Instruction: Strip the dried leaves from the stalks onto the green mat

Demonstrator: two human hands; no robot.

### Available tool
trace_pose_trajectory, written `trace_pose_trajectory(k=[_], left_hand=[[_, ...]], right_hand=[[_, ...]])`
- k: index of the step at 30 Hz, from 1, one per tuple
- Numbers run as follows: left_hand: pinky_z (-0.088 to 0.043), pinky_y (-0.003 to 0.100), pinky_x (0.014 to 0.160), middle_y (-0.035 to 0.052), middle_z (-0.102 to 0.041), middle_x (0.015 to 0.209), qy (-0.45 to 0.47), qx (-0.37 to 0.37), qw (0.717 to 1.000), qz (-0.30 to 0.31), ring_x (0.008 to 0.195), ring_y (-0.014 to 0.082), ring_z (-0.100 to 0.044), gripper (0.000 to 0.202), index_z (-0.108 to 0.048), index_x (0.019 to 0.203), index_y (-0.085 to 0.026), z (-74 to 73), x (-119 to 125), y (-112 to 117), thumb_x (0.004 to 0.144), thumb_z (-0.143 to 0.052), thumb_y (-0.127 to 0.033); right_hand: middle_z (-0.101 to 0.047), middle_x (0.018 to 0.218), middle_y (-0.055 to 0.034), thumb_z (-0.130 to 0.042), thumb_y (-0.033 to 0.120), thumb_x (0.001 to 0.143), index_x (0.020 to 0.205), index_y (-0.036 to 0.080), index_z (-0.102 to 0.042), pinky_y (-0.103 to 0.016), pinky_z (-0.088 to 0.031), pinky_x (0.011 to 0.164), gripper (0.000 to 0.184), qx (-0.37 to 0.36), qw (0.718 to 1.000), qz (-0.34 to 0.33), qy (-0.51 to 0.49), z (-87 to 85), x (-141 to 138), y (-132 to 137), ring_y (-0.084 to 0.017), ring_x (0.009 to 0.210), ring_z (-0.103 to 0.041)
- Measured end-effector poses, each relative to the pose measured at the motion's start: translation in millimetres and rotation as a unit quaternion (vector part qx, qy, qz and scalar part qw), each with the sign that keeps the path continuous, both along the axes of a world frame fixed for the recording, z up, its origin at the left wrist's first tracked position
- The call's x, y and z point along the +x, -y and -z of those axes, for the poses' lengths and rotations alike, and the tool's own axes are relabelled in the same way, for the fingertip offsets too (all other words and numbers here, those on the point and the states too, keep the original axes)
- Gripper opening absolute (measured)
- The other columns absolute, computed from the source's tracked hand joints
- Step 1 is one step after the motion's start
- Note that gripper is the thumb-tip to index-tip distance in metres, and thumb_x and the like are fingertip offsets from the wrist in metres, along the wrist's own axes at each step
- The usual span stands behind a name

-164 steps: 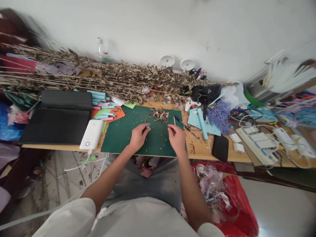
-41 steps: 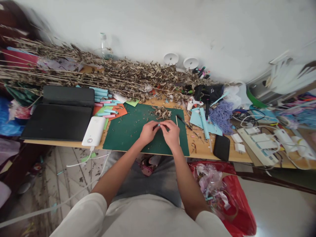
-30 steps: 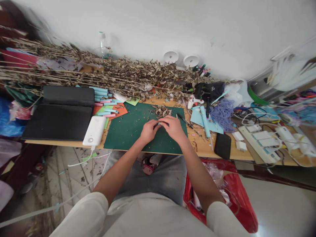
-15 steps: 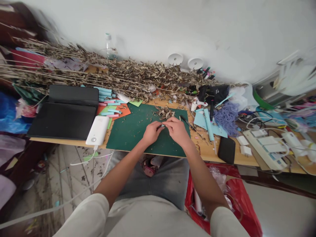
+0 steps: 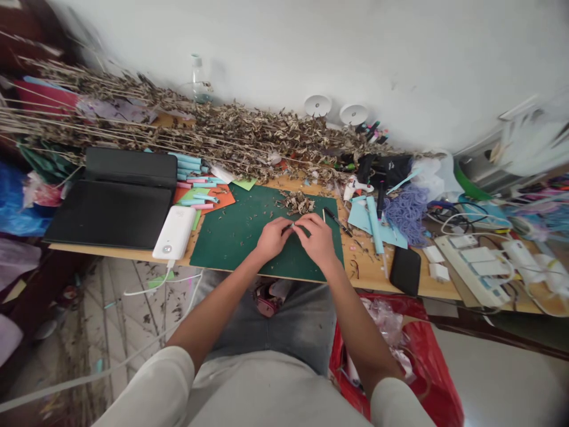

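Observation:
Both my hands meet over the green cutting mat (image 5: 231,237) at the table's front. My left hand (image 5: 272,238) and my right hand (image 5: 316,238) pinch a small light-blue paper roll (image 5: 292,225) between their fingertips; only its tip shows. A small heap of dried leaf bits (image 5: 297,203) lies on the mat just beyond my fingers. A thin wooden stick (image 5: 323,214) and a black pen (image 5: 336,219) lie at the mat's right edge.
Dried leafy branches (image 5: 186,127) run along the back. A black case (image 5: 111,198), white power bank (image 5: 174,232) and several blue and pink paper rolls (image 5: 193,178) lie left. Blue paper (image 5: 376,216), purple cord (image 5: 402,207), a black phone (image 5: 404,270) and power strip (image 5: 473,267) lie right. A red bag (image 5: 413,350) hangs below.
My hands, apart 5.5 s ago with the roll in the left, have come together on it. Over the last second they stay joined, shifting only slightly.

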State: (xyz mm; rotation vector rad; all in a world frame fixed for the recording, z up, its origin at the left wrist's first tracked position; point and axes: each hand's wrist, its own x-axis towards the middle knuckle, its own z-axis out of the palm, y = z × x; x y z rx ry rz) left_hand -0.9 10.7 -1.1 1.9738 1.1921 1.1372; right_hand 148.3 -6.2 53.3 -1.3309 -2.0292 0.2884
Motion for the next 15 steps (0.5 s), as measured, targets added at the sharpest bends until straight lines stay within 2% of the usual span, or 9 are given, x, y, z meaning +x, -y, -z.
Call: trace_pose_trajectory(k=[3, 6, 8, 11, 13, 15], left_hand=[[-0.045, 0.027, 0.072, 0.0049, -0.064, 0.084, 0.003, -0.002, 1.000, -0.008, 0.077, 0.0161, -0.058, 0.012, -0.067, 0.094, -0.017, -0.3, 0, 0, 0.087, -0.059, -0.022], [-0.045, 0.026, 0.071, 0.0045, -0.065, 0.085, 0.006, -0.006, 1.000, -0.005, 0.076, 0.0152, -0.058, 0.011, -0.067, 0.094, -0.017, -0.1, 0, 0, 0.087, -0.060, -0.022], [-0.045, 0.026, 0.072, 0.0047, -0.066, 0.088, 0.011, -0.007, 1.000, -0.005, 0.076, 0.0149, -0.059, 0.011, -0.067, 0.094, -0.017, 0.4, 0, 0, 0.088, -0.058, -0.022], [-0.046, 0.027, 0.072, 0.0052, -0.066, 0.090, 0.013, -0.008, 1.000, -0.010, 0.078, 0.0152, -0.059, 0.012, -0.067, 0.094, -0.017, 1.6, 0, -1, 0.088, -0.057, -0.023], [-0.045, 0.027, 0.072, 0.0052, -0.066, 0.090, 0.012, -0.006, 1.000, -0.007, 0.077, 0.0152, -0.059, 0.012, -0.067, 0.093, -0.017, 2.3, 1, -2, 0.088, -0.058, -0.024], [-0.045, 0.026, 0.071, 0.0047, -0.066, 0.088, 0.013, -0.004, 1.000, -0.004, 0.076, 0.0147, -0.058, 0.012, -0.067, 0.093, -0.017, 2.6, 1, -2, 0.088, -0.058, -0.023]], right_hand=[[-0.064, 0.102, -0.0095, -0.048, 0.030, 0.092, 0.105, 0.021, -0.065, -0.035, -0.049, 0.086, 0.024, 0.025, 0.997, 0.072, -0.032, -0.5, 9, 19, -0.021, 0.093, -0.060], [-0.061, 0.111, -0.0125, -0.051, 0.033, 0.090, 0.109, 0.019, -0.065, -0.041, -0.047, 0.092, 0.027, 0.068, 0.978, 0.195, -0.020, 4.1, 50, 42, -0.025, 0.104, -0.057], [-0.059, 0.113, -0.0158, -0.052, 0.036, 0.088, 0.107, 0.017, -0.066, -0.049, -0.042, 0.096, 0.030, 0.118, 0.941, 0.317, 0.026, 12.5, 92, 60, -0.029, 0.110, -0.053], [-0.050, 0.126, -0.0235, -0.055, 0.043, 0.085, 0.121, 0.012, -0.059, -0.059, -0.035, 0.097, 0.048, 0.117, 0.876, 0.452, 0.118, 28.7, 153, 89, -0.037, 0.119, -0.044], [-0.045, 0.134, -0.0252, -0.054, 0.048, 0.083, 0.133, 0.011, -0.049, -0.062, -0.032, 0.096, 0.063, 0.087, 0.849, 0.496, 0.160, 38.0, 178, 104, -0.041, 0.124, -0.037], [-0.052, 0.128, -0.0227, -0.047, 0.051, 0.086, 0.136, 0.016, -0.046, -0.066, -0.030, 0.093, 0.061, 0.043, 0.839, 0.514, 0.175, 44.2, 189, 111, -0.042, 0.122, -0.038]])
